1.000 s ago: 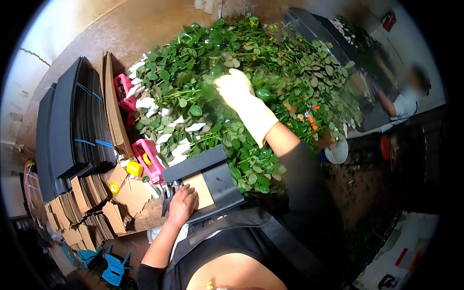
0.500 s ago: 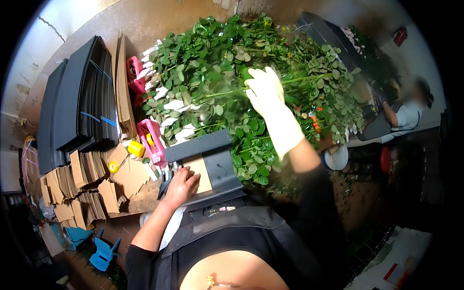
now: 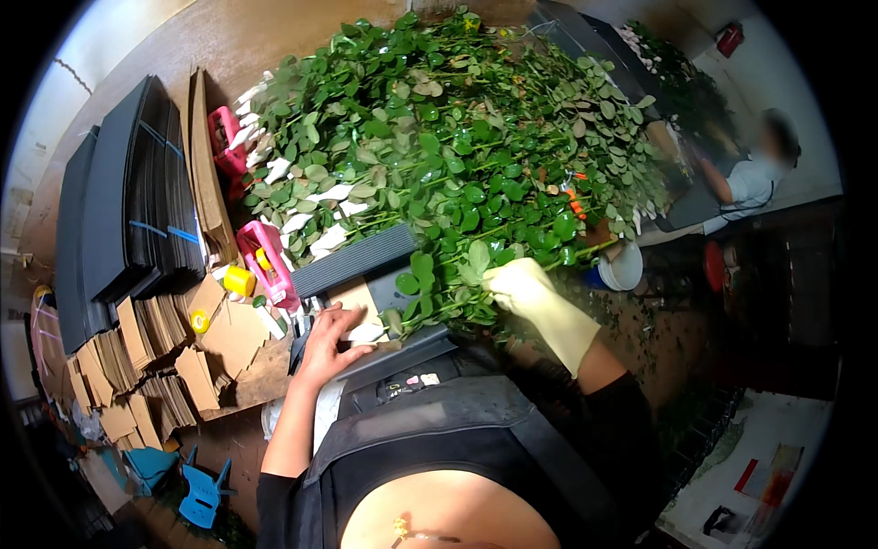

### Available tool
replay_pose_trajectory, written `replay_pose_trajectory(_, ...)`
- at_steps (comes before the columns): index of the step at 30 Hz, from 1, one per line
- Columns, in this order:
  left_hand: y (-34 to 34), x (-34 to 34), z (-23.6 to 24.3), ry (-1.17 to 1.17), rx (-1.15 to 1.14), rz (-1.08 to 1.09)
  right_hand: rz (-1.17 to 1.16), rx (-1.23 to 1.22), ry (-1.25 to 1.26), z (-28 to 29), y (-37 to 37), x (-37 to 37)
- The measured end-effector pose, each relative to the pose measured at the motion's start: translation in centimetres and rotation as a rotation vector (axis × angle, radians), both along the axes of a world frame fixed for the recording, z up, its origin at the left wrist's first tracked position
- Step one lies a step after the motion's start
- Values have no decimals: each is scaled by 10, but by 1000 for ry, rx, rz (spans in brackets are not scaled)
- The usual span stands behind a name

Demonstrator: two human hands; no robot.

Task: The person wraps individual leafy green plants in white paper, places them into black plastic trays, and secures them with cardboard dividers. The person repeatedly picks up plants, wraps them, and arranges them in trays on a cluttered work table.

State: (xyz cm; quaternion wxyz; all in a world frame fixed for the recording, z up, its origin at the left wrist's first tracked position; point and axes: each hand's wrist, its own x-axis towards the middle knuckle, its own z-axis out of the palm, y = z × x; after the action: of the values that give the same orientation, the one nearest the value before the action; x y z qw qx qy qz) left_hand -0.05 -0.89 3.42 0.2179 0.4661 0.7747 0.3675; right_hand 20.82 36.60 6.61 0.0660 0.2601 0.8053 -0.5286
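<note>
My right hand (image 3: 526,288), in a pale yellow glove, is closed round a leafy flower stem (image 3: 457,291). The stem lies slantwise above a dark ridged tray (image 3: 425,343) at the table's front edge. Its white-covered flower head (image 3: 368,331) rests over a piece of cardboard (image 3: 352,297) in the tray. My bare left hand (image 3: 327,346) is beside that head, thumb and fingers spread on either side of it. A grey corrugated strip (image 3: 357,259) stands along the tray's far side. Beyond it lies a large heap of leafy stems (image 3: 439,137).
Pink holders (image 3: 267,265) and a yellow tape roll (image 3: 240,281) stand left of the heap. Cardboard pieces (image 3: 165,339) and tall stacks of dark sheets (image 3: 123,206) fill the left side. Orange-handled cutters (image 3: 574,201) lie on the leaves. A white bucket (image 3: 622,267) and another person (image 3: 754,178) are at right.
My right hand has come down and nearer from over the heap, bringing a leafy stem to the tray. My left hand's thumb and fingers have spread around the flower head.
</note>
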Motion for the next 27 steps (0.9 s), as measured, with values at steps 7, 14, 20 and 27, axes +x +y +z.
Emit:
replay_pose_trajectory(7,-1,-1,15,21,-118,-76,460,1051,-181,68,-8,-149)
replay_pose_trajectory(14,10,-10,19,23,-144,-163,384,1091,-444,4,53,-229)
replay_pose_trajectory(20,4,-4,24,13,-139,-145,78,1078,485,124,47,-214)
replay_pose_trajectory(27,10,-2,21,-80,-137,-91,330,1192,443,145,73,-270)
